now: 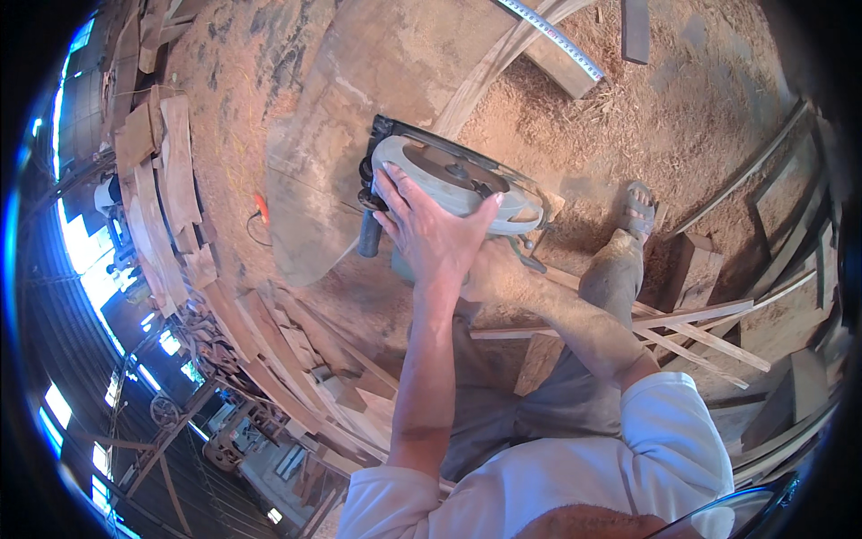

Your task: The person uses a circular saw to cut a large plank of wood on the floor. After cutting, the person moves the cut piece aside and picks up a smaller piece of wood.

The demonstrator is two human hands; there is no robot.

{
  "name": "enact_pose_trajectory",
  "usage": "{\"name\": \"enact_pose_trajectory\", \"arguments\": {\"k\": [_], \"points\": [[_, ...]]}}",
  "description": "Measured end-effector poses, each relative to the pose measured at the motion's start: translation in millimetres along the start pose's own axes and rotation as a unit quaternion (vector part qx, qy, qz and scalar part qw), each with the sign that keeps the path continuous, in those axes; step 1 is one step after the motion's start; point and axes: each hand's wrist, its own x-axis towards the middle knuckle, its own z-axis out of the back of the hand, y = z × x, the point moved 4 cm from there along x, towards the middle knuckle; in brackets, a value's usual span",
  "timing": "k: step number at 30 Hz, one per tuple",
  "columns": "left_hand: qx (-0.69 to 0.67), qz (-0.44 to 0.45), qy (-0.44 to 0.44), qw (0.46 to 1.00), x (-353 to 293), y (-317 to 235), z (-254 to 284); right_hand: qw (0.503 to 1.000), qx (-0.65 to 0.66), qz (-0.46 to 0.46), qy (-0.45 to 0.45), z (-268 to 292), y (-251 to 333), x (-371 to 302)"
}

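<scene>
A circular saw with a pale grey blade guard and a dark base plate stands on a broad wooden slab. Across the top of the guard lies my left hand, its fingers and thumb spread and nothing enclosed in them. Behind it, my dust-covered right hand is closed at the saw's rear handle; the fingers are mostly hidden by my left hand and the saw. Part of the green motor housing shows beside my left wrist. A dark knob-like front grip sticks out at the saw's left.
A measuring tape stretches over a wood block at the far side. Thin wooden strips lie at the right near my sandaled foot. Stacked boards line the left. Sawdust covers the ground.
</scene>
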Motion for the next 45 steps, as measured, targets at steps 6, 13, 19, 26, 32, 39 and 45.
{"name": "enact_pose_trajectory", "arguments": {"k": [6, 13, 19, 26, 32, 39, 45], "points": [[-0.007, 0.001, 0.001, 1.0, 2, -5, 1, 0.996, -0.002, 0.043, -0.082, -12, -12, -2], [-0.006, 0.012, 0.006, 1.0, 6, -3, 6, 0.999, 0.013, 0.034, -0.03, -7, -8, 6], [-0.01, 0.013, 0.001, 1.0, 9, -1, 6, 0.998, 0.028, 0.042, -0.047, -1, -4, 7], [-0.015, 0.023, 0.002, 1.0, 11, 1, 8, 0.999, 0.014, 0.034, -0.02, 0, -1, 12], [-0.015, 0.019, 0.001, 1.0, 15, 5, 8, 0.996, 0.034, 0.068, -0.053, -10, -10, 15], [-0.016, 0.018, 0.003, 1.0, 19, 4, 9, 0.993, 0.027, 0.076, -0.087, -28, -25, 19], [-0.022, 0.028, -0.002, 0.999, 17, 17, 21, 0.994, 0.005, 0.08, -0.067, -13, 1, 22]]}}
